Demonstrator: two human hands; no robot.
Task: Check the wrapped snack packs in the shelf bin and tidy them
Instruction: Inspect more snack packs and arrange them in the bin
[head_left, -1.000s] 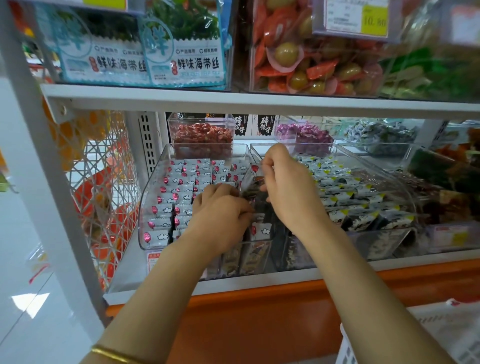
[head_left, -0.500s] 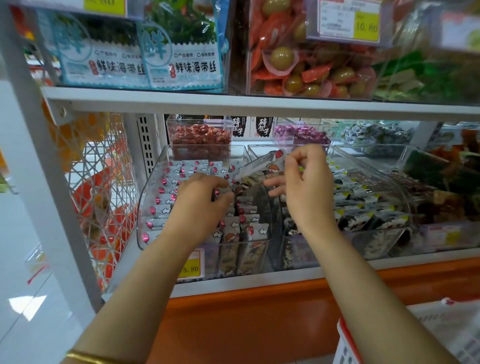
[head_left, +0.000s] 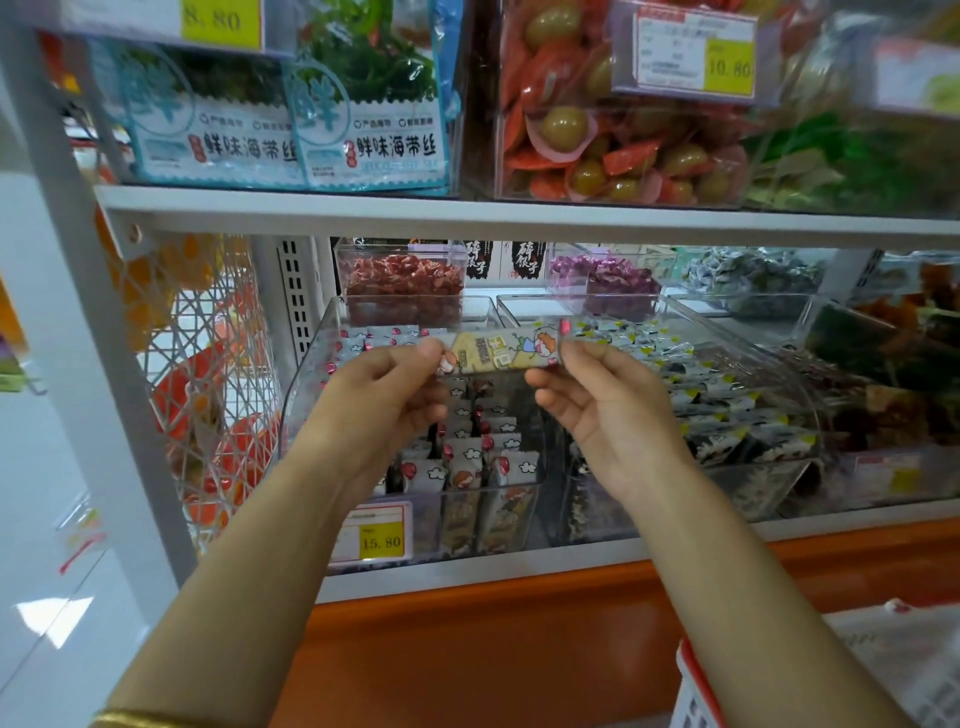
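A long wrapped snack pack (head_left: 501, 349) with a cartoon print is held level above the clear shelf bin (head_left: 306, 374). My left hand (head_left: 384, 400) pinches its left end and my right hand (head_left: 597, 395) pinches its right end. Below it the bin holds several small white wrapped packs (head_left: 478, 457) with red dots, standing in rows. My hands hide the middle of the bin.
A second clear bin (head_left: 753, 384) of dark packs with yellow corners stands to the right. Smaller tubs of red (head_left: 402, 283) and purple (head_left: 613, 280) sweets sit behind. The upper shelf edge (head_left: 467, 213) runs just above. A yellow price tag (head_left: 382, 540) hangs at the bin's front.
Both hands have risen out of the bin. A long pack that the right hand lifted is now held by its two ends, level, above the rows.
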